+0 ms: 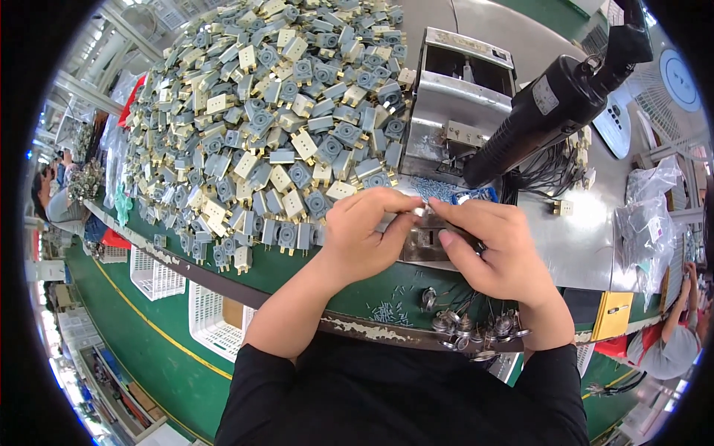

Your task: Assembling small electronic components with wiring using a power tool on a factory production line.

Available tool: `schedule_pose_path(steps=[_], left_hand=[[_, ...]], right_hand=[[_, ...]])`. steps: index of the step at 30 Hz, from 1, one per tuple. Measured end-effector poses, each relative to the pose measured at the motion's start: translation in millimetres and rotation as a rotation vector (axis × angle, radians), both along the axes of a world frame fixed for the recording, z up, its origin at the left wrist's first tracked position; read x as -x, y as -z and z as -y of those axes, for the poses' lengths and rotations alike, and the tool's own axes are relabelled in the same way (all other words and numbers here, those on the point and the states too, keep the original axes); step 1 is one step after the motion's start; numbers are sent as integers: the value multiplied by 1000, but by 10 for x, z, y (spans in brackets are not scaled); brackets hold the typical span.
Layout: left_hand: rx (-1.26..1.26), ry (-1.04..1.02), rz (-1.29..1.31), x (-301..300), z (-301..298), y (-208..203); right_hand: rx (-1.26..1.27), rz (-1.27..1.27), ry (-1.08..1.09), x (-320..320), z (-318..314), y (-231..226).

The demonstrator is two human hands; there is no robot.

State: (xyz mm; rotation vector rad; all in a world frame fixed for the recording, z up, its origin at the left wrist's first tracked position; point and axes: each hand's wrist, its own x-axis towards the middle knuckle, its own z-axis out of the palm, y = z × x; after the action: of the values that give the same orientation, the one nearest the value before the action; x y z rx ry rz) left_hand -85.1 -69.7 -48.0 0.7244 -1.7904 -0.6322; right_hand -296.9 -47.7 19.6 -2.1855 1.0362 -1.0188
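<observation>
Over a small metal fixture (pixel 430 239) with a dark slot, my two hands come together at the fingertips. My left hand (pixel 372 230) is closed in a pinch, thumb against forefinger, at a tiny shiny piece. From the other side, my right hand (pixel 494 241) also pinches at that spot, its forefinger nearly meeting the left one. The fingers mostly cover the piece, so its kind does not show. Just beyond the fingers lie many small bluish screws (pixel 431 187) and a blue piece (pixel 476 195). A black electric screwdriver (pixel 535 119) slants above, its lower end near the screws.
A large heap of grey and cream electrical parts with brass pins (pixel 297 134) covers the left of the bench. A metal box-shaped machine (pixel 461 111) stands behind the fixture. Loose screws (pixel 388 312) and round metal parts with wires (pixel 476 323) lie at the near edge.
</observation>
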Motion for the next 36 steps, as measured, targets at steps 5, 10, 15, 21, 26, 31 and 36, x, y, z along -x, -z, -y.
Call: schedule_pose_path(steps=[5,10,15,21,26,31,36], left_hand=[[133,-164,-44,98,10,72],[-385,217,-115,78,-12,55],[-1004,753,-575,56,-89,-40],[-1254,1005,-781,-24,-53,123],[-960,529,-448,3,-55,-140],[-641,201,-285,134,-89,-77],[-836,399,-476,189,-165,-29]], right_hand=[[-148,70,-32,26,14,-1],[-142,86,-42,92,41,-7],[-294,125,-32,122,52,-71],[-234,144,-218,215,107,-84],[-197,118,-156,137,60,-28],[-207,169,-50,47,52,35],[-98,172,-41,72,90,143]])
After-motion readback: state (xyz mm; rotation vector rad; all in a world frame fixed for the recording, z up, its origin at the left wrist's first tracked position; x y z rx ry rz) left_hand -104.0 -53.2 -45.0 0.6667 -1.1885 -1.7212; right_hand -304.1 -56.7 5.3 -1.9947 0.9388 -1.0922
